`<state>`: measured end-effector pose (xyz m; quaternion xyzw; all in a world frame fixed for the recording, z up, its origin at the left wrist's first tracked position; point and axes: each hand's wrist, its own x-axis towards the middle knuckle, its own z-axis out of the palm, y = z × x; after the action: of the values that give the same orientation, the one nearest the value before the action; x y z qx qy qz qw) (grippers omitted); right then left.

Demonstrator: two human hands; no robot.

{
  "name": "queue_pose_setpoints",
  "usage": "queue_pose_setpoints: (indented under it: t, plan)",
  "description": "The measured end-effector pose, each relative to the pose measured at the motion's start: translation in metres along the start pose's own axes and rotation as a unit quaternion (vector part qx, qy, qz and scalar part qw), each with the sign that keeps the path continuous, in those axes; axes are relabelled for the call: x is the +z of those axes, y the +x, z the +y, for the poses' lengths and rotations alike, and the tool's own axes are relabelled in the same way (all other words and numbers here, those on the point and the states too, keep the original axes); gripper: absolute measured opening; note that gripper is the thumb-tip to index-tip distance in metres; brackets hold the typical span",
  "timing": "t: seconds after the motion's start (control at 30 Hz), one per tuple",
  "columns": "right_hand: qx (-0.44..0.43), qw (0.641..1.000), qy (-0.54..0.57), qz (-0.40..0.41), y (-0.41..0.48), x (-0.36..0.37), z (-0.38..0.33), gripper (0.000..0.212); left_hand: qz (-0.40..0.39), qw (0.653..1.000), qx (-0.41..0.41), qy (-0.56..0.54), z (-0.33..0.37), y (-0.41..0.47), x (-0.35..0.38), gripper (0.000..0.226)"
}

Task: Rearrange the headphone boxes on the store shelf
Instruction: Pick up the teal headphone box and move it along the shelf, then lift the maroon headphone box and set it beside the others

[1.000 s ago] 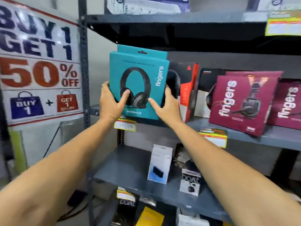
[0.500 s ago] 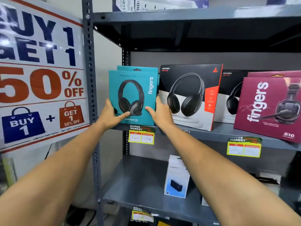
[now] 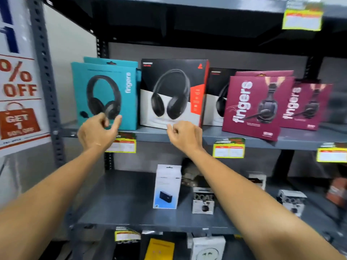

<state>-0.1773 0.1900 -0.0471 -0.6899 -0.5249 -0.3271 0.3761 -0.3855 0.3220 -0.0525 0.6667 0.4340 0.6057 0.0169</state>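
A teal headphone box [image 3: 105,91] stands upright at the left end of the grey shelf [image 3: 293,142], with a second teal box behind it. To its right stands a black, white and red box [image 3: 173,92], then another like it [image 3: 216,98], partly hidden. Two maroon boxes [image 3: 251,106] [image 3: 308,106] lean further right. My left hand [image 3: 96,133] hovers just in front of the teal box's lower edge, fingers loosely curled and holding nothing. My right hand [image 3: 185,136] is curled shut below the black box, off it.
Yellow price tags [image 3: 228,148] hang along the shelf's front edge. The lower shelf [image 3: 120,201] carries a small white and blue box [image 3: 167,186] and several small white boxes. A sale poster [image 3: 17,91] hangs left of the grey upright [image 3: 47,81].
Both hands have let go of the teal box, which now stands on the shelf, and pulled back toward me. The view has shifted to the right.
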Motion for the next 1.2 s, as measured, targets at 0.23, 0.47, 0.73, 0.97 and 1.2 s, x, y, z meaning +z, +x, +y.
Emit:
queue_pose_setpoints:
  t: [0.23, 0.47, 0.73, 0.97, 1.2]
  plan:
    - [-0.115, 0.97, -0.185, 0.109, -0.016, -0.091, 0.131, 0.025, -0.072, 0.971, 0.177, -0.146, 0.156, -0.071, 0.067, 0.047]
    - [0.085, 0.981, -0.14, 0.101, -0.005, -0.156, 0.206, 0.066, -0.132, 0.929, 0.121, -0.323, 0.29, -0.101, 0.122, 0.047]
    - [0.287, 0.951, 0.11, -0.023, -0.002, -0.167, 0.235, 0.07, -0.331, 0.884, -0.071, -0.323, 0.31, -0.095, 0.159, 0.058]
    - [0.237, 0.966, 0.076, 0.067, 0.009, -0.19, 0.256, 0.051, -0.142, 0.97, -0.018, -0.198, 0.337, -0.104, 0.127, 0.064]
    - [0.2, 0.968, 0.082, 0.124, 0.026, -0.226, 0.276, 0.059, -0.101, 0.977, -0.019, -0.186, 0.385, -0.104, 0.101, 0.066]
